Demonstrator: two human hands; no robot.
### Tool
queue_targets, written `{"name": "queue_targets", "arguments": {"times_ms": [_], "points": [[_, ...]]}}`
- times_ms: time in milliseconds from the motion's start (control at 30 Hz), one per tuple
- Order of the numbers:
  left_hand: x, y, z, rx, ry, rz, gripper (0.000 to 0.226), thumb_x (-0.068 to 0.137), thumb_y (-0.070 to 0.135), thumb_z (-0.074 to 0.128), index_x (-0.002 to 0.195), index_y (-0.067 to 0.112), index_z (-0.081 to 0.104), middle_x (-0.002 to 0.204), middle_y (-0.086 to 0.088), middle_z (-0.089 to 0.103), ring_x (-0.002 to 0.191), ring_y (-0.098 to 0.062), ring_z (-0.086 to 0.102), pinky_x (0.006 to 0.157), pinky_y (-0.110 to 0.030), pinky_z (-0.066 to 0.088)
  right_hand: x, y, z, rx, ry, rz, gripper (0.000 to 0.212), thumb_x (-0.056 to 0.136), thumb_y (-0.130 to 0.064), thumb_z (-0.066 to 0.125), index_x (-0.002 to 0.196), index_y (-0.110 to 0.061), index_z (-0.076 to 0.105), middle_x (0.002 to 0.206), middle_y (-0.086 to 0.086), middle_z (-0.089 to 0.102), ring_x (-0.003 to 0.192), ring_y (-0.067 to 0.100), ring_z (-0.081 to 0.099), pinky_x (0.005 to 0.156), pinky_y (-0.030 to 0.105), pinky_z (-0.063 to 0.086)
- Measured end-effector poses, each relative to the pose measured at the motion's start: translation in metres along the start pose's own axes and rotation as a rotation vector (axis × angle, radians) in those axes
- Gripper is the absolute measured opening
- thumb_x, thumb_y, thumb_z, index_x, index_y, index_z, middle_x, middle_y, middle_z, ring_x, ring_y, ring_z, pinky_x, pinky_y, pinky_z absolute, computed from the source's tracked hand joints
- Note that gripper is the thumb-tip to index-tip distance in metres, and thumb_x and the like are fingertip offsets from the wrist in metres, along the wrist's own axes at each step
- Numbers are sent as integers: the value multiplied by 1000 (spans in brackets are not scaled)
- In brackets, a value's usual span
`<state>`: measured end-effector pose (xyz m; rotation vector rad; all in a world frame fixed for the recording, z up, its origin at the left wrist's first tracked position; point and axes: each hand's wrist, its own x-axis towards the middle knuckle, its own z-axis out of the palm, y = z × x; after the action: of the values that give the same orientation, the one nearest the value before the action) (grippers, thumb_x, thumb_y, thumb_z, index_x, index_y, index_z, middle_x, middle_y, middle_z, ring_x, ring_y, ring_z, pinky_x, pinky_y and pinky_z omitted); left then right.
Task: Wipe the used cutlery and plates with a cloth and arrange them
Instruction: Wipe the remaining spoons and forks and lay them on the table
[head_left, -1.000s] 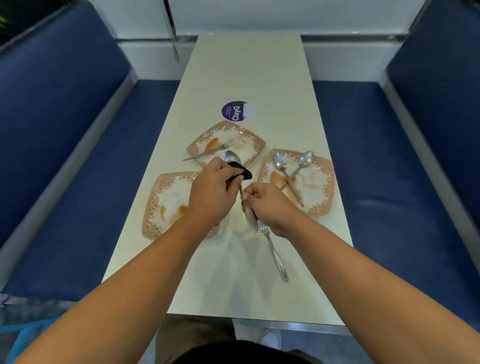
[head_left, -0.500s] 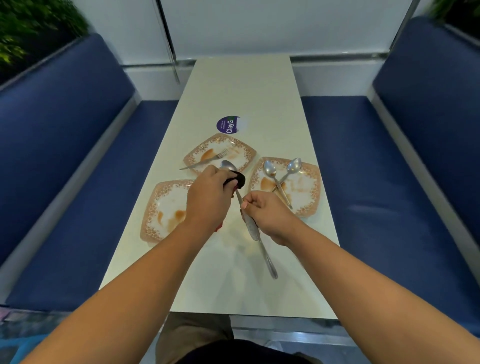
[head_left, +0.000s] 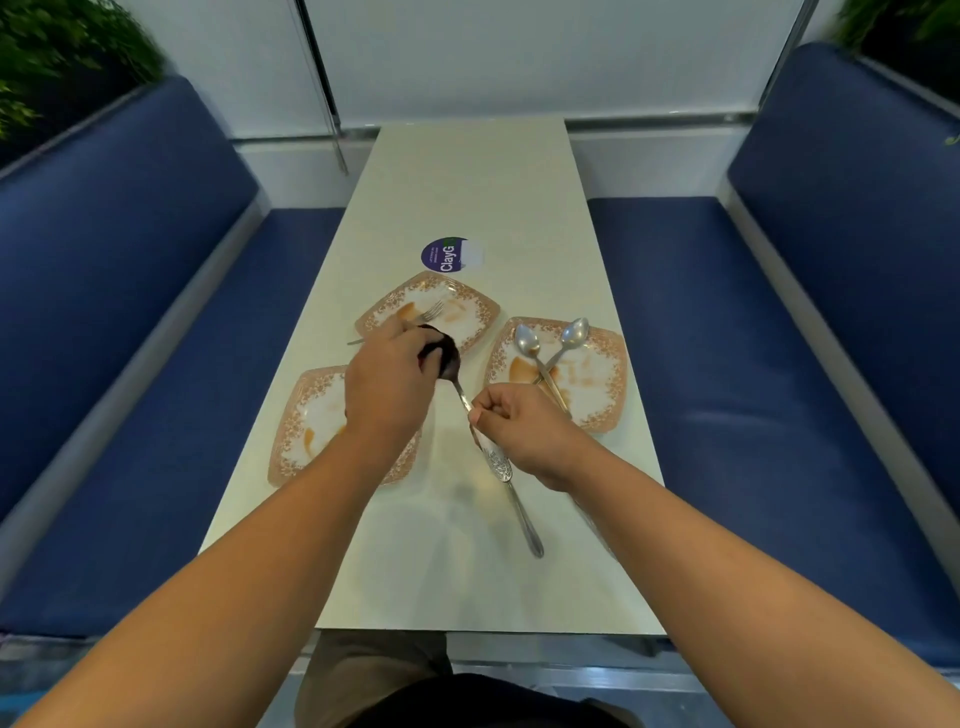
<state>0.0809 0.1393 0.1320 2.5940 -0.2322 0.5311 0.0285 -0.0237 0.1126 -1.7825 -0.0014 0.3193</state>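
Your left hand (head_left: 387, 387) has its fingers curled round the dark cloth (head_left: 444, 358), bunched over the bowl of a spoon (head_left: 497, 460), while your right hand (head_left: 522, 428) pinches that spoon's stem, holding it slanted between the plates. Below your right hand another piece of cutlery (head_left: 524, 519) lies on the table (head_left: 467, 182), only its handle showing. Three stained plates surround them: the left plate (head_left: 306, 415) under your left wrist, the far plate (head_left: 467, 312) carrying a fork (head_left: 434, 310), and the right plate (head_left: 602, 384) with two crossed spoons (head_left: 527, 340).

Orange-patterned plate (head_left: 602, 384), dark cloth (head_left: 441, 353), blue bench (head_left: 753, 364)
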Motion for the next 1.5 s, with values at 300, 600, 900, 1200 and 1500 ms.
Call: {"name": "queue_targets", "arguments": {"times_ms": [300, 600, 900, 1200, 1500], "points": [[1, 13, -5, -735, -83, -625, 12, 95, 26, 66, 96, 15, 71, 93, -5, 70, 86, -24, 66, 79, -41, 58, 1, 2, 11, 54, 16, 3, 21, 99, -16, 54, 80, -12, 61, 74, 16, 61, 69, 23, 52, 67, 41, 45], [-13, 12, -13, -1039, -459, -800, 15, 93, 22, 69, 92, 7, 74, 91, -14, 75, 73, -26, 68, 61, -33, 56, 7, -4, 13, 71, 51, 10, 17, 100, -8, 55, 86, 0, 60, 71, 12, 57, 58, 15, 51, 54, 23, 45], [-6, 2, -17, -1292, -195, -1070, 21, 87, 15, 74, 103, 3, 71, 89, -11, 76, 68, -25, 71, 64, -36, 59, -8, -5, 28, 98, -49, 39, 34, 101, -23, 55, 90, 7, 65, 76, 13, 69, 61, 17, 52, 59, 29, 44], [-14, -9, -24, -367, 21, -437, 36, 98, 37, 59, 130, 22, 49, 108, 14, 55, 88, -13, 58, 75, -29, 47, -16, -4, 31, 112, 106, 106, 28, 102, -13, 47, 82, -8, 65, 61, -1, 55, 55, 13, 49, 58, 27, 44], [-32, -2, -8, -195, -52, 45, 18, 94, 27, 65, 108, 18, 73, 96, 6, 58, 85, -13, 54, 72, -24, 38, -7, -4, 33, 19, 160, 19, 29, 100, -15, 46, 75, -14, 61, 62, 2, 52, 59, 21, 44, 55, 34, 37]]}}
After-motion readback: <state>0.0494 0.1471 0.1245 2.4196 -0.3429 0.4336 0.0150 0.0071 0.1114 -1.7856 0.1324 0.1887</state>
